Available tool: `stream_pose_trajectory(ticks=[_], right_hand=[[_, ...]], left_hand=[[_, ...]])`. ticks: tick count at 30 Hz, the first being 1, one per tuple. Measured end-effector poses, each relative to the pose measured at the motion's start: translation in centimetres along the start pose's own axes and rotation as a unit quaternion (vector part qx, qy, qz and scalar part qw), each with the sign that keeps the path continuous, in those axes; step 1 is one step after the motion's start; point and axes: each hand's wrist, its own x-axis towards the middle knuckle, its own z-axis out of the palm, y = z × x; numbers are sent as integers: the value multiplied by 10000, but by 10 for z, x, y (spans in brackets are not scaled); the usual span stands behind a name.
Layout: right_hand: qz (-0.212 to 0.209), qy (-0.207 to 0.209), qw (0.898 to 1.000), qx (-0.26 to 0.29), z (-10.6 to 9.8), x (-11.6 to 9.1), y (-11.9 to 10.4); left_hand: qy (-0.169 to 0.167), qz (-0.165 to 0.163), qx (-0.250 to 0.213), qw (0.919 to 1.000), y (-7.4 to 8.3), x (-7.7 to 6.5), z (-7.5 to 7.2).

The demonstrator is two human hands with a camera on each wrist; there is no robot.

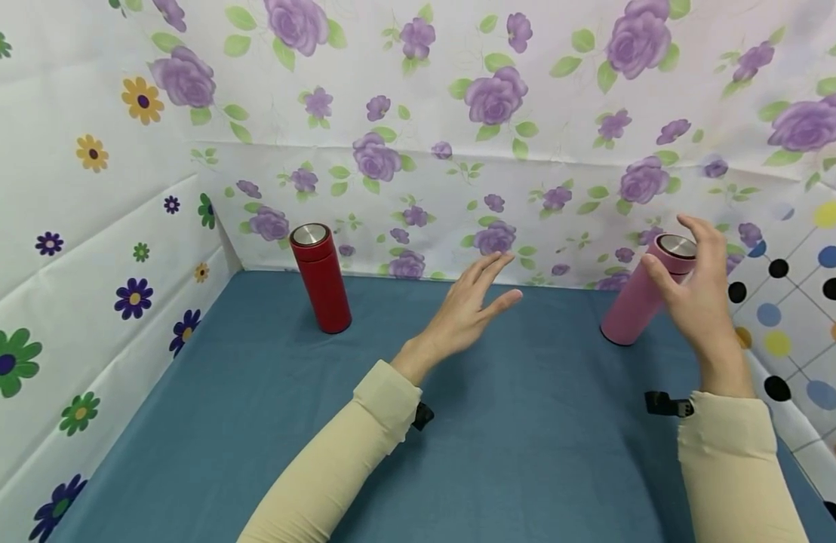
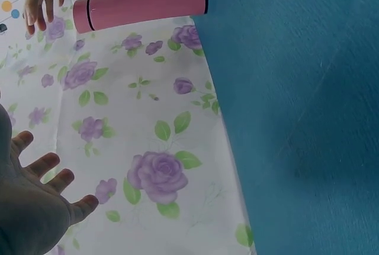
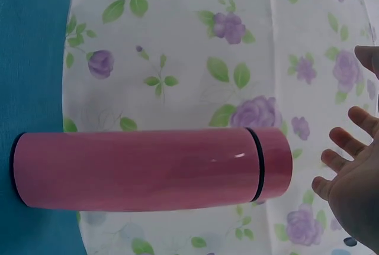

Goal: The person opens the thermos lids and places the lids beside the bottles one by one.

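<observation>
A pink thermos flask [image 1: 633, 303] with a steel-topped lid stands upright at the right of the table. My right hand [image 1: 705, 305] hovers by its lid, thumb and fingers spread. In the right wrist view a gap shows between the fingers of the right hand [image 3: 360, 178] and the pink flask [image 3: 139, 169]. Over the middle of the table my left hand [image 1: 462, 313] is held in the air, fingers extended and holding nothing. Further left stands a red thermos flask [image 1: 323, 286], upright, with no hand on it.
A blue cloth [image 1: 513, 437] covers the table. Behind it hangs a white sheet with purple roses [image 1: 496, 94]. A flowered sheet [image 1: 65, 302] borders the left side, and a dotted sheet [image 1: 808, 332] the right, close to my right hand.
</observation>
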Motion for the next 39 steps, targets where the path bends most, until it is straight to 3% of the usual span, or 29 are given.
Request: stream_pose_trajectory(ticks=[15,24,39], right_hand=[[618,284,9977,71,-11,-7,18],[1218,331,9903,575,-15,-10,32],[1871,-35,9812,471,-11,-19,64]], left_hand=[[-60,-4,-118,9999,3,-3,6],[-99,1,-339,9994,5,1,8],[-196,-42,-426,9989,1,3,17]])
